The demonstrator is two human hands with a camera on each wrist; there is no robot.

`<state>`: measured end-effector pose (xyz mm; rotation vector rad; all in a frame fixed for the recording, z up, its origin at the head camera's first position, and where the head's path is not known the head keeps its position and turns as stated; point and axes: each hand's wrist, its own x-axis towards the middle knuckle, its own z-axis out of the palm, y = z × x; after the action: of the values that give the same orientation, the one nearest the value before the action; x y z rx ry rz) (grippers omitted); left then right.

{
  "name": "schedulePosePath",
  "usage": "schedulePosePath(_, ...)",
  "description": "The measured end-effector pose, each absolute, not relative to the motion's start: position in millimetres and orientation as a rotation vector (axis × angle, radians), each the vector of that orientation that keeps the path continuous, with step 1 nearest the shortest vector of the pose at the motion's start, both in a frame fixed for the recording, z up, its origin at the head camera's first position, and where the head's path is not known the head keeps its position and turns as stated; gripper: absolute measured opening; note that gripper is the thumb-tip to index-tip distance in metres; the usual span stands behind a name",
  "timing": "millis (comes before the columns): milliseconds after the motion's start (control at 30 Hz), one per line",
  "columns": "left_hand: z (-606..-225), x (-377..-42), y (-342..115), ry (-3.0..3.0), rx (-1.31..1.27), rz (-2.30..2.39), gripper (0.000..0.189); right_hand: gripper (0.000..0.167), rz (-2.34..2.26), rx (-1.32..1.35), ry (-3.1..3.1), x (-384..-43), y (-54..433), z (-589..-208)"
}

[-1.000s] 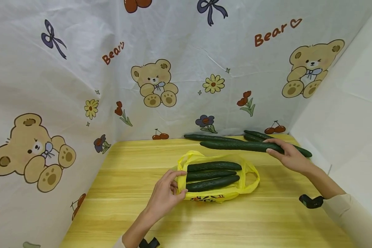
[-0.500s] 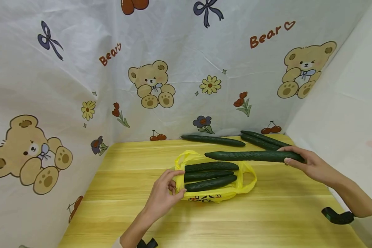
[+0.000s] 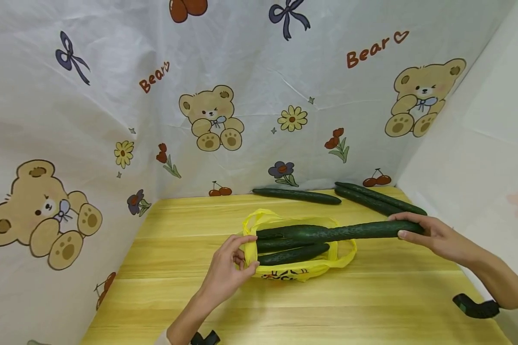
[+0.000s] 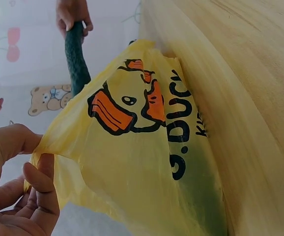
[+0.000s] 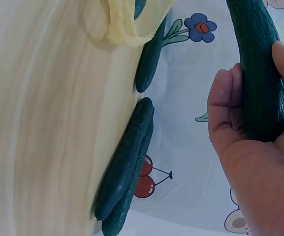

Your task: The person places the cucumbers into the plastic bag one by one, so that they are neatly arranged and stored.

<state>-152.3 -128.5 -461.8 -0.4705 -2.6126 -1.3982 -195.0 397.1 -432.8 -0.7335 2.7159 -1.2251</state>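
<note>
My right hand (image 3: 436,237) grips a long dark green cucumber (image 3: 367,231) by its right end. The cucumber's left end reaches over the mouth of a yellow plastic bag (image 3: 315,274), overlapping the cucumbers inside. Three cucumbers are in the bag, the nearest cucumber (image 3: 293,255) in plainest sight. At the bag's left side, my left hand (image 3: 229,263) pinches the rim between thumb and fingers and holds it up. In the left wrist view the bag (image 4: 122,172) shows a printed duck and lettering. The right wrist view has the held cucumber (image 5: 262,73) lying across the palm.
On the wooden table (image 3: 190,297), one cucumber (image 3: 297,195) lies along the back edge. Two more cucumbers (image 3: 371,200) lie side by side at the back right. A bear-patterned sheet (image 3: 259,115) hangs behind, and a white wall (image 3: 479,158) stands to the right.
My right hand has carried the cucumber away from the back-right pair, toward me and down, and its left end now overlaps the bag's opening. The left hand keeps its hold on the rim.
</note>
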Motion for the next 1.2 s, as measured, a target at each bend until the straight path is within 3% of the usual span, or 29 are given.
schedulePosePath(700, -461, -151, -126, -2.583, -0.501, -1.411, 0.064, 0.032, -1.269, -0.958, 2.395, -219, 318, -478)
schedulePosePath(1200, -462, -151, -125, -2.519, -0.552, -1.446, 0.069, 0.042, -1.219, -0.895, 2.262, -237, 254, -484)
